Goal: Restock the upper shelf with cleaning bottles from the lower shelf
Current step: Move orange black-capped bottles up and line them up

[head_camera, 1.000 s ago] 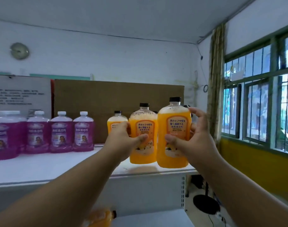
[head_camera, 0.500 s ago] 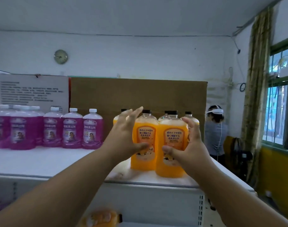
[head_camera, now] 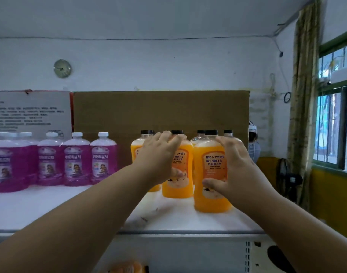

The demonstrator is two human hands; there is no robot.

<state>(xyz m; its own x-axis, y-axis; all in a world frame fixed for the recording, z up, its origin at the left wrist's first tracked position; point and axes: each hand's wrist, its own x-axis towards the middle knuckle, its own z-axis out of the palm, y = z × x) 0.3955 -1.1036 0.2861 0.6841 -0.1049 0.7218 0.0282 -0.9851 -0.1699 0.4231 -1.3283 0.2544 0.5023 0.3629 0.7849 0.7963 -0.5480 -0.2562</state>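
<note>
Two orange cleaning bottles with black caps stand on the white upper shelf (head_camera: 50, 209). My left hand (head_camera: 159, 160) lies against the left orange bottle (head_camera: 180, 186), thumb on its label, fingers stretched up over its shoulder. My right hand (head_camera: 233, 170) cups the right orange bottle (head_camera: 212, 200), which stands nearer the shelf's front edge. Several more orange bottles (head_camera: 138, 150) stand behind, partly hidden. An orange bottle (head_camera: 127, 267) shows on the lower shelf below.
A row of purple bottles (head_camera: 74, 160) fills the shelf's left part. A brown cardboard sheet (head_camera: 160, 109) backs the shelf. A person (head_camera: 253, 142) stands behind at the right, next to a fan (head_camera: 287, 178) and a window (head_camera: 336, 125).
Both orange bottles went from held in the air to standing on the upper shelf. The left one has slid farther back. My fingers have loosened and spread.
</note>
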